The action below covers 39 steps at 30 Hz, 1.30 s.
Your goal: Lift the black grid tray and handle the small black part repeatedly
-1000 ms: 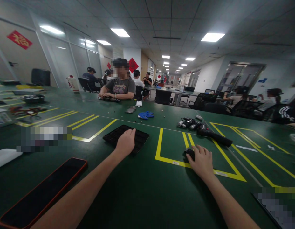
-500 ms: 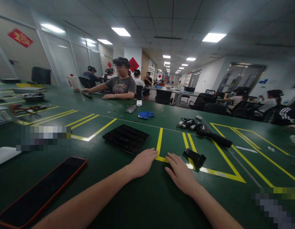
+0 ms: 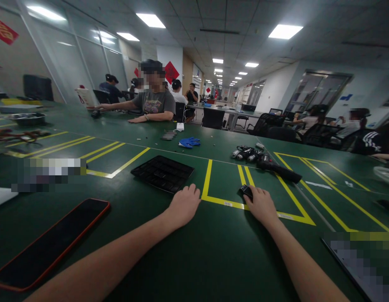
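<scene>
My right hand (image 3: 262, 205) is closed over a black plastic part (image 3: 245, 191) on the green table. Only the part's far end shows; the hand covers the rest, and its exact kind is unclear. Nothing shows in my left hand (image 3: 184, 204), which rests on the table with its fingers slightly bent and apart. Just beyond that hand lies a flat black compartment tray (image 3: 163, 173), close to its fingers. Yellow tape (image 3: 222, 203) marks a rectangle on the tabletop between and beyond my hands.
A phone in a red-orange case (image 3: 53, 243) lies at the left. Beyond the tape are a blue glove (image 3: 190, 142), a black tube-like tool (image 3: 282, 171) and several metal cylinders with cable (image 3: 247, 154). A person (image 3: 153, 98) sits across the table. Another dark-edged device (image 3: 348, 268) lies front right.
My right hand has moved right onto the black part and closed around it. My left hand's fingers are more bent. The view has shifted slightly.
</scene>
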Tool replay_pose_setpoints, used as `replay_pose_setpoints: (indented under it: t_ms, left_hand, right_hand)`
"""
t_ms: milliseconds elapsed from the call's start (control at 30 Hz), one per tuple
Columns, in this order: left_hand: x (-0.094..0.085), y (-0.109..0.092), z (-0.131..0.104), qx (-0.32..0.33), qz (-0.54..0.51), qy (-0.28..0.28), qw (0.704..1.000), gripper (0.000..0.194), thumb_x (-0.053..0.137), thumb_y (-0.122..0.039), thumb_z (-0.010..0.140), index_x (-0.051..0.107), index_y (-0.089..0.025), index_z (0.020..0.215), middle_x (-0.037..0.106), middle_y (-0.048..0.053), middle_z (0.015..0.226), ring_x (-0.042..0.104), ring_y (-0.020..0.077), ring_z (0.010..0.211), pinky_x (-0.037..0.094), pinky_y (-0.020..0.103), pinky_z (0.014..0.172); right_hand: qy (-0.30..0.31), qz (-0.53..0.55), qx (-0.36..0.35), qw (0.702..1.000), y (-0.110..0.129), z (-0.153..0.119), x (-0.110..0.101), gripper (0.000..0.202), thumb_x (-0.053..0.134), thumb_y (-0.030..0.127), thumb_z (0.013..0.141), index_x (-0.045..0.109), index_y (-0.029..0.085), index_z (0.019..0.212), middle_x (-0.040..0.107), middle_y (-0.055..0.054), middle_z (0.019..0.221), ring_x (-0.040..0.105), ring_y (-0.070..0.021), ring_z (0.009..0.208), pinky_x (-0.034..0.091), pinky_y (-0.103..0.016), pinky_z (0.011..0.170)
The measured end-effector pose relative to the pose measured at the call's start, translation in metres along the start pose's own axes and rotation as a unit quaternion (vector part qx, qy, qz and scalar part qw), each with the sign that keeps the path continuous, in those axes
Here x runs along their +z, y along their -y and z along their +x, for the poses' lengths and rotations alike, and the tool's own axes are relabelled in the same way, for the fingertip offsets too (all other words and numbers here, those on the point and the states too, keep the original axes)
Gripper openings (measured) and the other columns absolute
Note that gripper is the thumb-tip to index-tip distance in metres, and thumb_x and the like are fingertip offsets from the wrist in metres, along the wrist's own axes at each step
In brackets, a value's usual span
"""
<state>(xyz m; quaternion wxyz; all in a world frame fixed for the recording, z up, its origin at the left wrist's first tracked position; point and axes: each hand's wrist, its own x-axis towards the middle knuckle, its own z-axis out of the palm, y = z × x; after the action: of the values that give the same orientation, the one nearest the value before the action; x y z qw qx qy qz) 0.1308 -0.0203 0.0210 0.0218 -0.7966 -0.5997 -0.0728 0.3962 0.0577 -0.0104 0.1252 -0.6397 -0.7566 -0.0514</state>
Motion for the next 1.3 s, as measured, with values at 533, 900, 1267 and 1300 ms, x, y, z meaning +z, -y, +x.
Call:
replay_pose_setpoints:
  t_ms: [533,900,1267,1300]
  left_hand:
    - [-0.023,0.057,0.024,-0.28,-0.626,-0.022,0.727,0.01,0.035,-0.016,0.077,0.044,-0.017,0.073,0.057,0.004,0.07,0.055,0.0108,0.056,0.043,0.022,0.048]
    - [-0.025,0.116,0.04,-0.341,0.022,0.064,0.938,0.067,0.043,-0.062,0.07,0.058,-0.006,0.102,0.061,0.024,0.104,0.057,0.0368,0.099,0.046,0.043,0.076]
    - [-0.015,0.108,0.023,-0.272,-0.023,0.037,0.961,0.062,0.043,-0.063,0.072,0.057,-0.01,0.101,0.062,0.018,0.102,0.059,0.0297,0.09,0.046,0.035,0.072]
    - [-0.013,0.097,0.021,-0.252,-0.051,0.025,0.966,0.06,0.044,-0.062,0.073,0.055,-0.011,0.104,0.061,0.016,0.102,0.059,0.0284,0.091,0.046,0.035,0.073]
  right_hand:
    - [-0.004,0.017,-0.003,1.0,-0.001,-0.001,-0.001,0.046,0.041,0.036,0.084,0.05,0.01,0.121,0.058,-0.014,0.115,0.048,-0.0292,0.104,0.037,-0.039,0.087]
    - [-0.013,0.023,0.004,1.0,0.0,0.001,-0.003,0.044,0.043,0.035,0.083,0.051,0.012,0.119,0.058,-0.014,0.113,0.049,-0.028,0.101,0.038,-0.037,0.085]
    - [0.002,0.249,-0.031,0.968,0.024,-0.01,0.001,0.043,0.053,0.026,0.078,0.051,0.014,0.119,0.057,-0.01,0.115,0.045,-0.0246,0.109,0.035,-0.04,0.096]
    - [0.006,0.296,-0.044,0.954,0.034,-0.015,0.001,0.045,0.054,0.026,0.077,0.05,0.015,0.12,0.057,-0.009,0.115,0.045,-0.0236,0.109,0.036,-0.04,0.096]
